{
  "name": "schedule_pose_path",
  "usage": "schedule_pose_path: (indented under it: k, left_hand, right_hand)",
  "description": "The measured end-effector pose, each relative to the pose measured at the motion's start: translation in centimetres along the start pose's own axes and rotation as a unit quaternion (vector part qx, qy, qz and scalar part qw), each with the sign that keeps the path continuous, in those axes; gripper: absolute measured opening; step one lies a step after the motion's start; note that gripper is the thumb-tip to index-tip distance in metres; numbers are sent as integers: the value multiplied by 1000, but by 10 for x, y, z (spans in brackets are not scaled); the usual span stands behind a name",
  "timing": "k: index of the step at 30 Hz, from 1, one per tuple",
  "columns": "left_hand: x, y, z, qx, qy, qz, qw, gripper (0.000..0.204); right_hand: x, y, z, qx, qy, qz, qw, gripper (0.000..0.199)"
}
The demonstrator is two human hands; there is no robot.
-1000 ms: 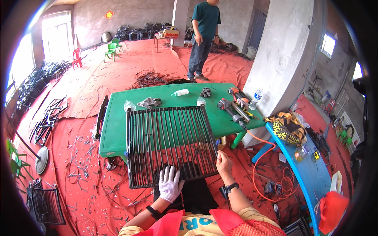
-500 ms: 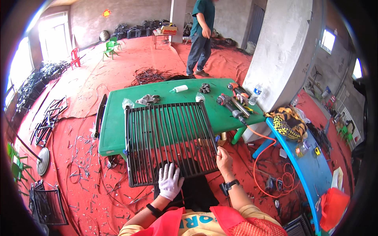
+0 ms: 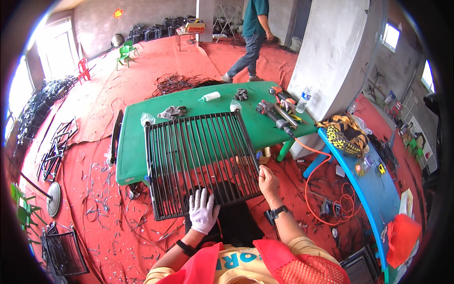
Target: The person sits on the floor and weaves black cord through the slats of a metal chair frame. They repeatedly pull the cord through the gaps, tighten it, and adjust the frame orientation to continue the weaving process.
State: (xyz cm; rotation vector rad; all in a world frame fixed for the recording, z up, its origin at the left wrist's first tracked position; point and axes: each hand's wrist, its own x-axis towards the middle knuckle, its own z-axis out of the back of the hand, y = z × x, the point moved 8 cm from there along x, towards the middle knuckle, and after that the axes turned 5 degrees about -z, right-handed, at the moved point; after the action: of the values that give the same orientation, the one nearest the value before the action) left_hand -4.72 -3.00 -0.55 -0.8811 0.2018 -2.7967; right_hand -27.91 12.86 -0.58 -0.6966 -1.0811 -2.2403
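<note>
A black frame [image 3: 200,163] strung with several dark parallel strips leans over the near edge of the green table [image 3: 135,161], its lower end over my lap. My left hand [image 3: 203,212], in a pale glove, lies flat on the strips close to the frame's lower rail, fingers stretched out. At the frame's right side rail, near the lower corner, my bare right hand [image 3: 269,183] is closed with the fingertips pinched. What sits between those fingers is too small to make out. Clear plastic wrap [image 3: 147,119] covers the frame's far left corner.
On the table lie grey gloves [image 3: 172,112], a white squeeze bottle [image 3: 210,96], a power tool [image 3: 274,116] with an orange cord and a water bottle [image 3: 303,101]. A blue table [image 3: 362,189] stands at right. Scraps litter the red floor covering. A person [image 3: 254,40] is beyond the table.
The person beyond the table has stepped along and turned. My view has shifted slightly. Both my hands keep nearly the same places on the frame.
</note>
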Motion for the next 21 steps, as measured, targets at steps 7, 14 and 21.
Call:
schedule_pose_path:
  k: [7,14,21]
  left_hand:
    - [2,-1,3,6,2,0,1000,48]
    - [1,0,1,3,1,3,1000,48]
    - [1,0,-1,8,9,2,1000,49]
  right_hand:
    - [-1,-5,-2,10,16,-2,1000,18]
    - [1,-6,-3,9,5,12,1000,17]
    - [1,-9,-2,14,8,-6,1000,17]
